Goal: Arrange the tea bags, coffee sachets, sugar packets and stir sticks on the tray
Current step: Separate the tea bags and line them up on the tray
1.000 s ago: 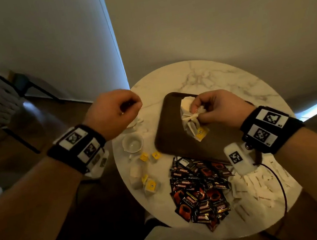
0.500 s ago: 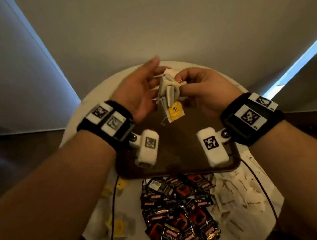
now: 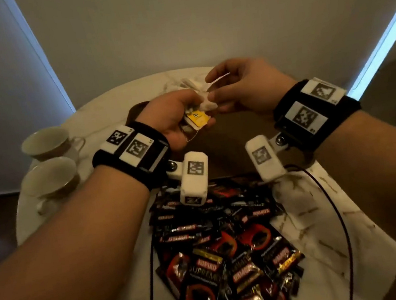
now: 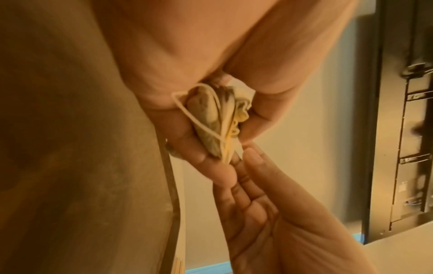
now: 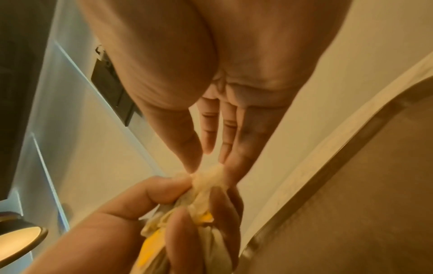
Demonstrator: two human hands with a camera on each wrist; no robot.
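1. Now gripped in left hand [image 3: 174, 117] rather than right: tea bag bundle [image 3: 197, 117], raised above tray [image 3: 237, 129].
2. Nearest on table [image 3: 100, 112]: coffee sachets [image 3: 221, 248].
3. Right hand [image 3: 241, 87] fingers [image 5: 234, 157] pinching bundle's top.
4. Cups [image 3: 48, 160] left.

your left hand [image 3: 177, 119] was off beside the tray [image 3: 237, 144] a second ago, then came in flat next to the tea bags [image 3: 197, 117]; it has now curled round the bunch above the tray. your right hand [image 3: 241, 87], which gripped the whole bunch before, now only pinches its top with the fingertips [image 5: 230, 166].
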